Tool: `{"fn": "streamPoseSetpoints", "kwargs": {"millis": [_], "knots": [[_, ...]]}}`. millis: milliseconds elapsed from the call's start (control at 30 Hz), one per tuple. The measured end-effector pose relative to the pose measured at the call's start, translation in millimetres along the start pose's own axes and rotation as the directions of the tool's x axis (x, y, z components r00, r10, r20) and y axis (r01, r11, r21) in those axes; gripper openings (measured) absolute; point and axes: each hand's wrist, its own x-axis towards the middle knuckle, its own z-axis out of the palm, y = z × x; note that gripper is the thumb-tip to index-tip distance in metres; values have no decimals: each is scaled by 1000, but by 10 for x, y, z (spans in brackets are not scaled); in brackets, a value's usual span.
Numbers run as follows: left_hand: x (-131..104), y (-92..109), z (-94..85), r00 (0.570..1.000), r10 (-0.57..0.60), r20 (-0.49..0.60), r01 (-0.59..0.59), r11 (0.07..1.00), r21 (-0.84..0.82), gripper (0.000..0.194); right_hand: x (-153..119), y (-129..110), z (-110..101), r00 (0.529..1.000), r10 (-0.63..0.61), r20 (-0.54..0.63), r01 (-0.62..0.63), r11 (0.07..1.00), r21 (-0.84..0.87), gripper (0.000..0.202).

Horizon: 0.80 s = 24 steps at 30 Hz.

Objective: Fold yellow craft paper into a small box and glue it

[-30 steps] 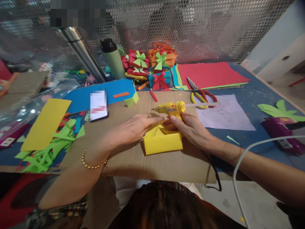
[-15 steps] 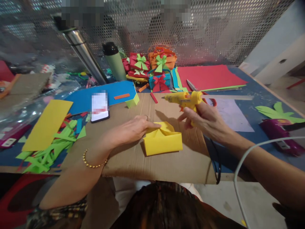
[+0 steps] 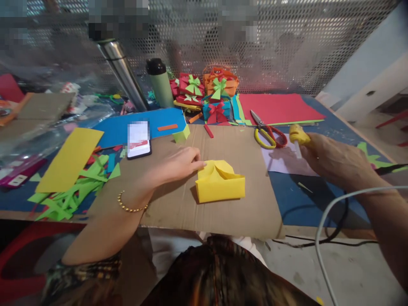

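In the middle of a cardboard sheet (image 3: pixel 178 212) sits a folded yellow paper box (image 3: pixel 220 189), its pointed back flap standing behind the front wall. My left hand (image 3: pixel 181 165), with a gold bead bracelet at the wrist, is at the box's back left corner. Its fingers are curled and the tips are closed on the paper edge there. Off to the right, my right hand (image 3: pixel 334 159) grips a yellow hot glue gun (image 3: pixel 298 135) above a pale purple sheet (image 3: pixel 277 160). Most of the gun's handle is hidden by the fingers.
Scissors (image 3: pixel 270 134) lie left of the glue gun. Behind stand small paper bags (image 3: pixel 216 111) with bows, a green bottle (image 3: pixel 161 87) and a steel flask (image 3: pixel 123 72). A phone (image 3: pixel 139 142) and green scraps (image 3: pixel 68 191) lie left. A white cable (image 3: pixel 320 238) hangs at right.
My right hand has swung the glue gun away from the box to the right, uncovering the scissors. My left fingers have drawn back from the flap to its left edge.
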Motion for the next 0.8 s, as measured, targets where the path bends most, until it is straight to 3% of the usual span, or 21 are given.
{"fn": "streamPoseSetpoints", "kwargs": {"millis": [167,300,400,500,567,633,700,800], "knots": [[-12,98,84,999,-38,-1,38,999,-5,31,28,89,221,988,-154,-13,152,984,-95,36],[-23,166,102,997,-59,40,56,996,68,40,11,152,336,961,-207,-181,152,949,-277,48],[-38,193,101,998,-50,50,45,995,94,41,-60,126,320,882,-215,-420,105,957,-270,46],[-49,182,112,999,-15,49,10,996,92,33,-187,-77,215,786,-261,-560,297,954,-28,37],[-50,165,127,999,13,49,-16,997,69,26,-265,-307,128,794,-336,-507,474,864,171,34],[-53,158,140,998,36,45,-38,999,37,22,-311,-566,54,814,-486,-318,574,760,306,27],[-66,172,138,998,39,43,-40,999,14,20,-325,-808,1,848,-519,-110,520,771,367,23],[-115,228,104,998,28,53,-29,999,21,18,-329,-1073,-41,881,-472,30,437,836,333,20]]}}
